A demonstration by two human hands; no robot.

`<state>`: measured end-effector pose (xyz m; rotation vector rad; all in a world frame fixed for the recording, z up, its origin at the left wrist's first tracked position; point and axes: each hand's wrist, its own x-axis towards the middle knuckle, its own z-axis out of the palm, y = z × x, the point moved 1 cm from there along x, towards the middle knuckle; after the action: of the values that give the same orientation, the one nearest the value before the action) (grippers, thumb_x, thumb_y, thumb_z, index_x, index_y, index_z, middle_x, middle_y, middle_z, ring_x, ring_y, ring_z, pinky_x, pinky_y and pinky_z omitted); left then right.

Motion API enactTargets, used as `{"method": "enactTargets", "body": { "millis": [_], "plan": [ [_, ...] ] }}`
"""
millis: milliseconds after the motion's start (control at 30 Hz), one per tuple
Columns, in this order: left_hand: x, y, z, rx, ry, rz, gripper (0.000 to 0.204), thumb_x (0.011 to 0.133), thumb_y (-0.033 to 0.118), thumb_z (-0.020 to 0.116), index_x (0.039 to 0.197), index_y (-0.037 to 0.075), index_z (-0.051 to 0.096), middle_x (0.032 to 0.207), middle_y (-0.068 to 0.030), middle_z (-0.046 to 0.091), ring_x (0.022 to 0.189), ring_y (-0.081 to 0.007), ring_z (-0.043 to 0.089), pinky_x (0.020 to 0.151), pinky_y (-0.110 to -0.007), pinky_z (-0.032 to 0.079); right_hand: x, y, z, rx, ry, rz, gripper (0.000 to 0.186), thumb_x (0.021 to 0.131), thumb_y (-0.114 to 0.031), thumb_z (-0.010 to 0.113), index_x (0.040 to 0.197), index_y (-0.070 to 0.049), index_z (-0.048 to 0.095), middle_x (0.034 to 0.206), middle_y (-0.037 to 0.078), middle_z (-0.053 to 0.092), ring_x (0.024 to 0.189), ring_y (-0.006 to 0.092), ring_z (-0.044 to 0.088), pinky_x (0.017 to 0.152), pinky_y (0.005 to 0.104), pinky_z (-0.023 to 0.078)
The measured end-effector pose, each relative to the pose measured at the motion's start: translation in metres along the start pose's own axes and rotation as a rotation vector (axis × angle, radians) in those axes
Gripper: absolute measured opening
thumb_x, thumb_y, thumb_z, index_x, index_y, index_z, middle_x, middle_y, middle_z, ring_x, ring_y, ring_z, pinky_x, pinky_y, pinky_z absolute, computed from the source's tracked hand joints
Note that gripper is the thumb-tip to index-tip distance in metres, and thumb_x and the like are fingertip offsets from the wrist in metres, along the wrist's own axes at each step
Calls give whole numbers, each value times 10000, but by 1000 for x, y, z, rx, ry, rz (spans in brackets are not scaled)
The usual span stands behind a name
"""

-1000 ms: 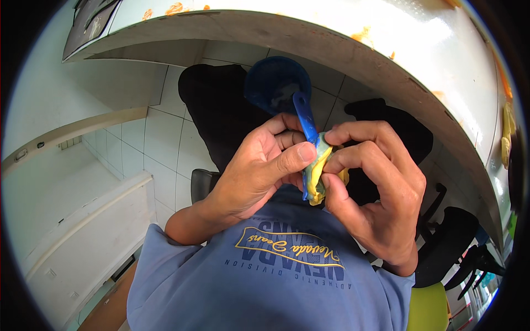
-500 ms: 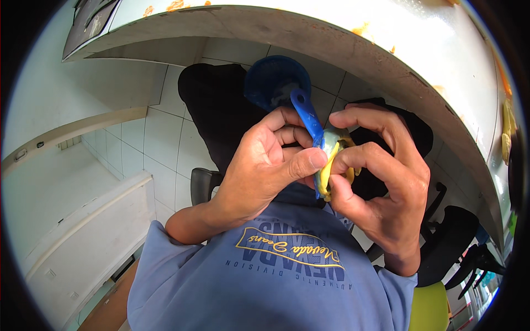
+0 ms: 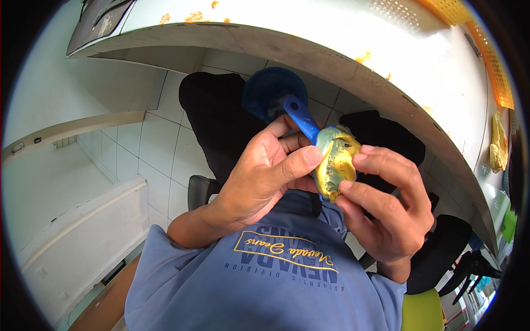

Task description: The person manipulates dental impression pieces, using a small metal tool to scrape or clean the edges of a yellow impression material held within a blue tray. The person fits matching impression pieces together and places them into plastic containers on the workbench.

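Note:
In front of my chest, my left hand (image 3: 256,176) grips a blue plastic scoop (image 3: 302,118), thumb on the near side and fingers behind. Its handle, with a hole at the end, points up and to the left. A soft, clay-like yellow layer (image 3: 345,160) is smeared unevenly over the scoop's bowl, with grey-green patches showing between its folds. My right hand (image 3: 389,204) has bent fingers, their tips pressed on the right edge of that yellow layer. The back of the bowl is hidden.
A white table (image 3: 309,22) with orange smears curves across the far side. Yellow perforated baskets (image 3: 491,66) and a yellow lump (image 3: 498,146) lie at its right. Below stands a blue tub (image 3: 270,85) on the tiled floor. Black chair parts (image 3: 450,243) are at the right.
The scoop has turned so its yellow-coated bowl faces up more openly. My right fingers have shifted from the middle of the yellow layer to its right edge.

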<state>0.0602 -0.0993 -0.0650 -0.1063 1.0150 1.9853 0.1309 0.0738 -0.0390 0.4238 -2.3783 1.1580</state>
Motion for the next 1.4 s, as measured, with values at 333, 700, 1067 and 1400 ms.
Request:
{"method": "enactTargets", "body": {
  "millis": [333, 700, 1067, 1400],
  "plan": [
    [-3, -2, 0, 24, 13, 70, 479, 902, 168, 688, 1250, -10, 411, 1143, -140, 569, 1039, -180, 622, 833, -343, 601, 0, -3, 6, -51, 21, -14, 363, 576, -72, 827, 929, -32, 755, 933, 147, 682, 852, 294, 686, 722, 360, 591],
    [-5, -4, -4, 42, 41, 106, 530, 878, 121, 706, 1283, -17, 394, 1160, -142, 549, 1059, -181, 617, 820, -327, 603, 2, -4, 5, -48, -21, -10, 349, 587, -82, 816, 925, -29, 750, 913, 137, 681, 835, 285, 684, 703, 346, 583],
    [-3, -6, -6, 60, 12, 82, 568, 869, 119, 719, 1301, -25, 379, 1175, -143, 539, 1044, -173, 615, 819, -320, 597, 0, 2, 5, 52, 96, 100, 278, 577, -8, 811, 827, -26, 692, 868, 110, 678, 768, 243, 686, 679, 335, 582],
    [-5, -4, -7, 84, 18, 83, 576, 871, 146, 716, 1311, -21, 383, 1174, -146, 545, 1068, -182, 603, 827, -330, 594, 6, -1, 16, -67, 27, 24, 272, 551, 51, 774, 792, -19, 670, 898, 132, 667, 780, 257, 674, 667, 331, 571]
  ]
}}
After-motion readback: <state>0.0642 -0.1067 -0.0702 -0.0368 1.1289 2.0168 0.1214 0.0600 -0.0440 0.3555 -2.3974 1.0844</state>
